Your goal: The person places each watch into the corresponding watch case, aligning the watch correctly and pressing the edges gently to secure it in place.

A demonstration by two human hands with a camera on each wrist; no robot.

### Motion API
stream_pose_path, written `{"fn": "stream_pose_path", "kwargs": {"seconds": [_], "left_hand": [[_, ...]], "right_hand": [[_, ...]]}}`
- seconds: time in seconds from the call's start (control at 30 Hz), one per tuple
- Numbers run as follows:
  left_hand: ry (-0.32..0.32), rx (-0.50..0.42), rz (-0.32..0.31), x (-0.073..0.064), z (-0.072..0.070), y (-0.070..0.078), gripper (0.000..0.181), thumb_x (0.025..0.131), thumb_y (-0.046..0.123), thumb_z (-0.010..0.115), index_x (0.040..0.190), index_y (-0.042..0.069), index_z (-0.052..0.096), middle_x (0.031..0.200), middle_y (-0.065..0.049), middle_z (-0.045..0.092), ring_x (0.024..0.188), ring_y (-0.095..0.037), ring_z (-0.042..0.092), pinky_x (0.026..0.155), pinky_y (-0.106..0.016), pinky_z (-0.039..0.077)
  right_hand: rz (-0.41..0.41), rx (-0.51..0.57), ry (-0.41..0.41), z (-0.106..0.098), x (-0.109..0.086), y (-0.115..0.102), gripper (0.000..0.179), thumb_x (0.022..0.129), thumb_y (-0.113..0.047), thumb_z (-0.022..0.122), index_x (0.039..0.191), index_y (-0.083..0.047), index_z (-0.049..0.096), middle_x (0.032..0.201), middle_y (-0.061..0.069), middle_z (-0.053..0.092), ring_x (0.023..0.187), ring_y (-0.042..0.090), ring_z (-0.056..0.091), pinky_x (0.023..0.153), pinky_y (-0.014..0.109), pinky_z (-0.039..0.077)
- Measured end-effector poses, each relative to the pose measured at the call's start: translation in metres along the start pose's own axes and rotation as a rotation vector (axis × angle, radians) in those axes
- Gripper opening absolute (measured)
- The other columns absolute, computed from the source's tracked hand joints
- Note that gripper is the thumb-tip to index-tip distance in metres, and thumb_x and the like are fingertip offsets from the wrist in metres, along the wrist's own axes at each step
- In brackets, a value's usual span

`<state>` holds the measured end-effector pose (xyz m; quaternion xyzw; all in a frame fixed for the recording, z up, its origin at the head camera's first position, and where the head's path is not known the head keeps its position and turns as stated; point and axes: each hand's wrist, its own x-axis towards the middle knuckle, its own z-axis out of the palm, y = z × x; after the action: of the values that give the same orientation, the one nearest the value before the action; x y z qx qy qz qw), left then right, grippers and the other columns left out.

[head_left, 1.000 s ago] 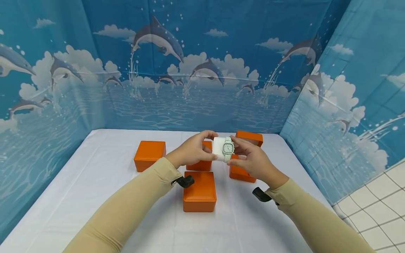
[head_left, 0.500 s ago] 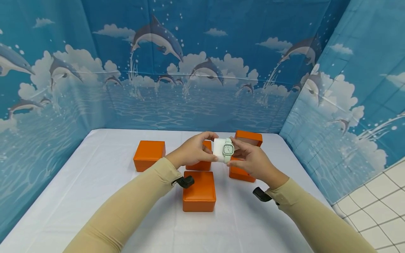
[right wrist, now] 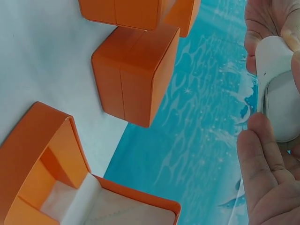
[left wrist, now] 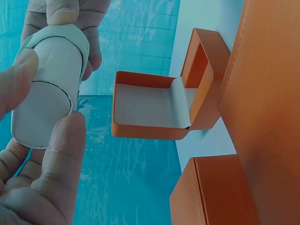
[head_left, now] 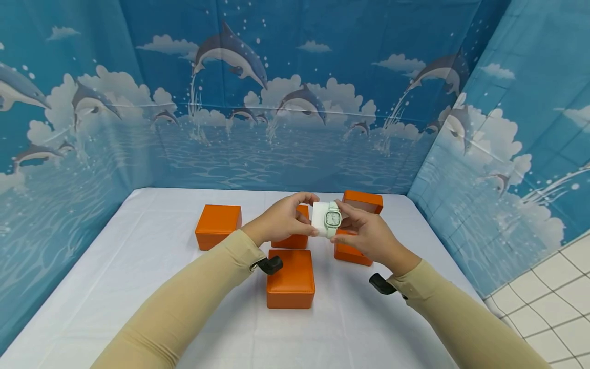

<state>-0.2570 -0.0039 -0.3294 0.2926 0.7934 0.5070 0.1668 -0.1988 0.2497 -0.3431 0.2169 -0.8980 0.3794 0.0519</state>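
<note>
Both hands hold up a white watch cushion [head_left: 319,214] with a pale green wristwatch [head_left: 333,218] strapped round it, its square dial facing me. My left hand [head_left: 280,218] pinches the cushion's left end between thumb and fingers. At the right end, my right hand [head_left: 369,233] grips the watch side the same way. The wrist views show the cushion's white end [left wrist: 41,115] between the fingertips. Behind the right hand stands an orange watch box [head_left: 352,254] with its lid raised, partly hidden; the left wrist view shows its pale lining [left wrist: 145,105].
Closed orange boxes stand on the white-clothed table [head_left: 239,333]: one at the left [head_left: 218,225], one partly behind the left hand [head_left: 290,243], and one nearest me [head_left: 290,279]. A blue dolphin curtain [head_left: 276,154] hangs along the back and sides.
The cushion with the watch has shifted slightly right and down and turned a little in the fingers. Both hands keep their hold, and the boxes stay put.
</note>
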Motion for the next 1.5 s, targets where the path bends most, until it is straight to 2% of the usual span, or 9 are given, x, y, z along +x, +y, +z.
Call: {"fn": "stream_pose_path", "kwargs": {"seconds": [0.27,0.53,0.63,1.0,1.23,1.5], "left_hand": [[-0.019,0.009,0.009,0.0003,0.0012,0.0024,0.074,0.090,0.012,0.085,0.152,0.020,0.047,0.155,-0.004,0.047,0.104,-0.016,0.074,0.090,-0.031,0.063],[-0.014,0.042,-0.001,0.0001,0.0009,0.0068,0.076,0.090,0.015,0.085,0.155,0.021,0.046,0.154,-0.002,0.047,0.105,-0.013,0.073,0.090,-0.030,0.063],[-0.015,0.043,0.002,0.0005,0.0006,0.0069,0.075,0.090,0.015,0.085,0.155,0.022,0.046,0.152,-0.001,0.049,0.106,-0.014,0.072,0.091,-0.031,0.063],[-0.027,0.040,0.032,0.0012,0.0002,0.0020,0.076,0.091,0.017,0.085,0.155,0.024,0.045,0.152,0.001,0.046,0.108,-0.016,0.070,0.090,-0.031,0.062],[-0.043,0.016,0.028,0.0015,-0.0015,0.0016,0.079,0.089,0.015,0.086,0.156,0.024,0.043,0.154,0.001,0.045,0.109,-0.018,0.069,0.090,-0.031,0.062],[-0.038,0.026,0.015,0.0019,-0.0019,0.0043,0.080,0.090,0.013,0.086,0.156,0.023,0.043,0.154,0.002,0.044,0.110,-0.017,0.069,0.091,-0.031,0.062]], "right_hand": [[-0.021,-0.024,0.013,0.0022,-0.0009,-0.0021,0.089,0.086,-0.012,0.085,0.161,-0.003,0.039,0.142,0.020,0.064,0.115,0.035,0.072,0.097,0.041,0.061],[-0.036,-0.047,0.018,0.0017,0.0040,-0.0066,0.090,0.085,-0.012,0.087,0.161,-0.002,0.040,0.130,0.016,0.069,0.113,0.035,0.073,0.099,0.049,0.060],[-0.030,-0.041,0.011,0.0013,0.0058,-0.0070,0.090,0.085,-0.012,0.088,0.161,-0.004,0.040,0.125,0.013,0.070,0.113,0.034,0.074,0.099,0.049,0.060],[-0.038,-0.035,0.017,0.0018,0.0065,-0.0056,0.087,0.085,-0.011,0.088,0.159,-0.005,0.043,0.126,0.014,0.070,0.110,0.030,0.074,0.098,0.049,0.061],[-0.016,-0.028,0.018,0.0011,0.0067,-0.0065,0.085,0.087,-0.013,0.087,0.159,-0.005,0.043,0.125,0.015,0.070,0.111,0.035,0.073,0.098,0.054,0.060],[-0.019,-0.026,0.010,0.0009,0.0075,-0.0071,0.084,0.089,-0.015,0.085,0.160,-0.003,0.041,0.125,0.016,0.070,0.111,0.031,0.073,0.098,0.053,0.060]]}}
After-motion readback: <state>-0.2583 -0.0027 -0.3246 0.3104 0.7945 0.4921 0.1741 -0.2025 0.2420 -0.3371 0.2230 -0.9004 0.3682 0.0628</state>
